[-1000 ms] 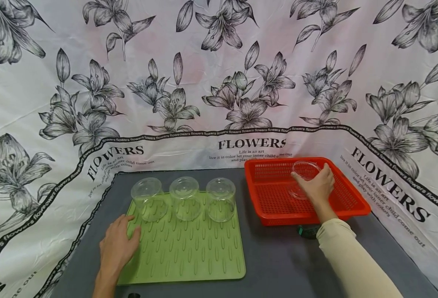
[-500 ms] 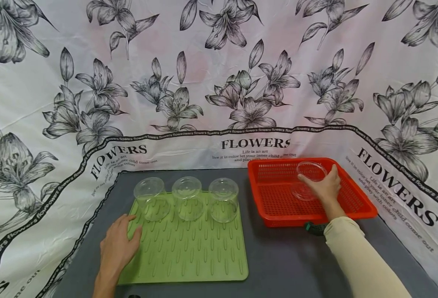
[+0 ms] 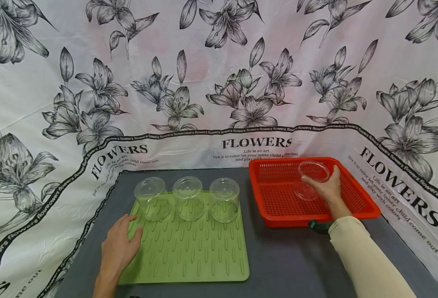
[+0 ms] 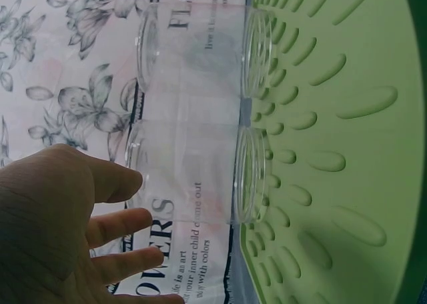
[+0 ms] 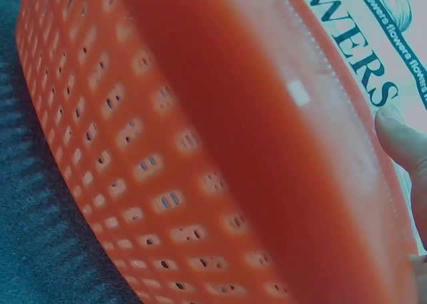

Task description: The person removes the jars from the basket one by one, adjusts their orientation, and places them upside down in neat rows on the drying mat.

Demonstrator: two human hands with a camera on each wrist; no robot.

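Three clear plastic jars (image 3: 224, 203) stand side by side along the far edge of a green ridged mat (image 3: 189, 256). My left hand (image 3: 120, 244) is over the mat's left edge, fingers spread and nothing in them, closest to the leftmost jar (image 3: 153, 200). The left wrist view has this hand (image 4: 73, 231) in front of two upright jars (image 4: 190, 171). At the right, my right hand (image 3: 328, 188) grips another clear jar (image 3: 308, 192) by its side, inside a red plastic basket (image 3: 257, 198). In the right wrist view the basket's wall hides that jar, and only the thumb and a bit of hand (image 5: 407, 157) show.
Grey cloth covers the table (image 3: 278, 256). A flower-printed curtain (image 3: 189, 95) hangs close behind and wraps both sides. The basket's raised rim stands between the right forearm's sleeve (image 3: 367, 256) and the jar. A dark strap with a green part (image 3: 317, 226) shows at the right wrist.
The whole head view has shifted slightly, so the basket and mat appear a little farther right. Both hands otherwise keep their places, the right one still on the jar.
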